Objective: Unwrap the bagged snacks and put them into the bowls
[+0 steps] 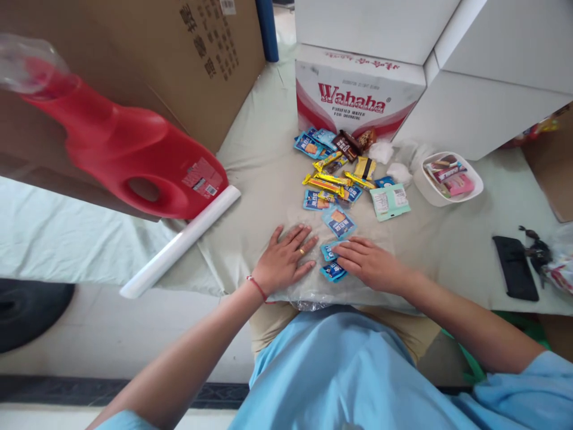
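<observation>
My left hand (286,257) lies flat with fingers spread on a sheet of clear plastic film (308,289) near the table's front edge. My right hand (369,263) rests palm down, fingers stretched out, its fingertips touching a small blue snack packet (330,251). Just below it lies another blue snack packet (333,272), close to the same fingertips. Farther up is a blue biscuit packet (339,222). Behind it spreads a pile of yellow-wrapped bars (326,182), more blue packets (308,145) and a brown wrapper (347,145). A pale green packet (390,202) lies to the right.
A white tub (449,200) with wrapped snacks stands right, beyond it a black phone (515,269). At left are a large red bottle (134,149) and a white roll (181,242). A Wahaba carton (358,95) and a brown box (201,107) border the back.
</observation>
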### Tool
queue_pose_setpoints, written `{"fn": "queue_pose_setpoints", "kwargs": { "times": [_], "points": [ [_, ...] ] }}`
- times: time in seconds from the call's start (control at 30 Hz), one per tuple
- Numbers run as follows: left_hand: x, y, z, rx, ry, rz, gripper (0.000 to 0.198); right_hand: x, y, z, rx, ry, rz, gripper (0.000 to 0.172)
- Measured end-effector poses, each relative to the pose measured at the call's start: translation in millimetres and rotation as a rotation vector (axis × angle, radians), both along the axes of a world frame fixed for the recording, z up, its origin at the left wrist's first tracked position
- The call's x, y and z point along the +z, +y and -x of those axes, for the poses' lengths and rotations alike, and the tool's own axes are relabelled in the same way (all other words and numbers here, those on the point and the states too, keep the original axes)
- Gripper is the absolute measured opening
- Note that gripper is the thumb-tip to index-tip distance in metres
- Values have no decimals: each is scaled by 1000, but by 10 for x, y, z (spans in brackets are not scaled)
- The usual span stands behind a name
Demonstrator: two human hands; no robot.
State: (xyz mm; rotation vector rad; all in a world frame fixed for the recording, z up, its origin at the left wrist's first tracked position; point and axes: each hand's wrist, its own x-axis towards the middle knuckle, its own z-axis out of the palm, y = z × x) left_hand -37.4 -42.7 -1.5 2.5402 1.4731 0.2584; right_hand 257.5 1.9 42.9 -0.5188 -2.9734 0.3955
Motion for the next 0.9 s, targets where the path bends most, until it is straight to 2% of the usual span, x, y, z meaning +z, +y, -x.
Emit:
{"fn": "queue_pose_setpoints", "kwargs": {
  "times": [0.13, 0.23, 0.3, 0.37, 0.43, 0.53, 0.63, 0.7, 0.77, 0.83, 0.9],
  "points": [
    [7, 6, -2, -9, -5, 4, 63, 138, -46, -132, -89, 50, 195, 34],
    [4, 8, -3, -9, 8, 13, 62, 286, 145, -231, -223, 104, 390, 42],
    [-3, 8, -3, -7, 15, 13, 62, 306, 337, -261, -286, 127, 469, 52],
    [-8, 7, -2, -6, 18, 11, 63, 251, 516, -237, -242, 120, 539, 54],
    [-9, 7, -3, -6, 21, 11, 63, 156, 640, -157, -127, 77, 590, 51],
    [-2, 6, -5, -5, 24, 12, 62, 30, 706, 4, -46, -27, 484, 47],
    [5, 7, -5, -4, 26, 15, 61, -12, 683, 100, -94, -91, 253, 44],
    [7, 8, -3, -5, 25, 18, 61, -14, 643, 103, -117, -75, 180, 45],
    [6, 9, 0, -5, 22, 20, 61, -27, 593, 81, -115, -46, 174, 54],
    [6, 11, 3, -4, 20, 19, 61, -69, 535, 63, -110, -33, 184, 73],
    [5, 12, 5, -4, 21, 20, 61, -131, 477, 66, -121, -20, 177, 85]
  ]
}}
